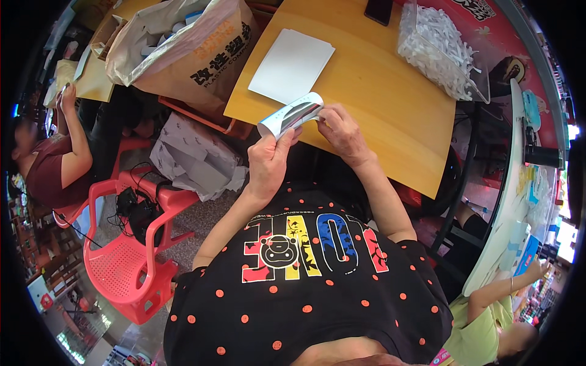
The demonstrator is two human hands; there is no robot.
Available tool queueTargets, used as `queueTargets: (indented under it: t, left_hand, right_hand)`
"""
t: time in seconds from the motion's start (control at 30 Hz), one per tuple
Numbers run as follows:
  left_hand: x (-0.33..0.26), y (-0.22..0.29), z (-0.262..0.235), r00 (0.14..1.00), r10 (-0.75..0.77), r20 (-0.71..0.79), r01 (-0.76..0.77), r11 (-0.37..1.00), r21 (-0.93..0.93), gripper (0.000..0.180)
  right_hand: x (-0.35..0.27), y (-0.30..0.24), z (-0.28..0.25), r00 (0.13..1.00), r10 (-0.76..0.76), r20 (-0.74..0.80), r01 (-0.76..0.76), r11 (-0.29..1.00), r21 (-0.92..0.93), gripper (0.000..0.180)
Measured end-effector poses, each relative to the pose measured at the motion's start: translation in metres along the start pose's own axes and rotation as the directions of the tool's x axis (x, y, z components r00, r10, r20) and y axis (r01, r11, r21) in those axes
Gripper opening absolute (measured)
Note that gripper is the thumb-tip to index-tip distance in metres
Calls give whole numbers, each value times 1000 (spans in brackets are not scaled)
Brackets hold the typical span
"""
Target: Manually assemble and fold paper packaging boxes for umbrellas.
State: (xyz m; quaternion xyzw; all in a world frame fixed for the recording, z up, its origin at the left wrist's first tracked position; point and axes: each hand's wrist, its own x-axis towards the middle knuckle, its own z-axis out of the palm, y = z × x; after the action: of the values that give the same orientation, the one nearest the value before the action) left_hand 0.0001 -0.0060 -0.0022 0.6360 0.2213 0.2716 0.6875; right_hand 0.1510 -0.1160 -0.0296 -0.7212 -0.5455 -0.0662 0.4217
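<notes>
A curled, glossy printed sheet [278, 120], white with a blue edge and darker printing, is held over the near edge of the wooden table. My left hand [268, 161] is closed on its lower left part, with the thumb along the near side. Fingers of my right hand [345, 135] are pinched at the sheet's right end. What lies inside the curl, if anything, cannot be made out. Just beyond it, a stack of white sheets [292, 64] lies flat on the tabletop.
The wooden table [390, 122] carries a clear bin of white paper strips [436, 52] and a dark phone [378, 10]. Left are a large printed sack [183, 58], a crumpled white bag [195, 155] and a red chair [122, 262] holding black cables. Other people sit left and lower right.
</notes>
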Motion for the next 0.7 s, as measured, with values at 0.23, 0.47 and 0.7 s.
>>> queueTargets:
  t: [0.23, 0.47, 0.7]
  left_hand:
    - [-1, -4, -8, 999, 33, 34, -37, 992, 120, 25]
    - [0, 2, -14, 974, 180, 137, -214, 929, 302, 25]
    - [1, 0, -17, 958, 210, 195, -268, 896, 352, 25]
  right_hand:
    - [3, -4, -9, 942, 318, 109, -334, 923, 192, 12]
    - [12, 11, -32, 736, 595, 321, -674, 608, 419, 19]
    - [16, 15, -39, 698, 512, 500, -708, 596, 379, 19]
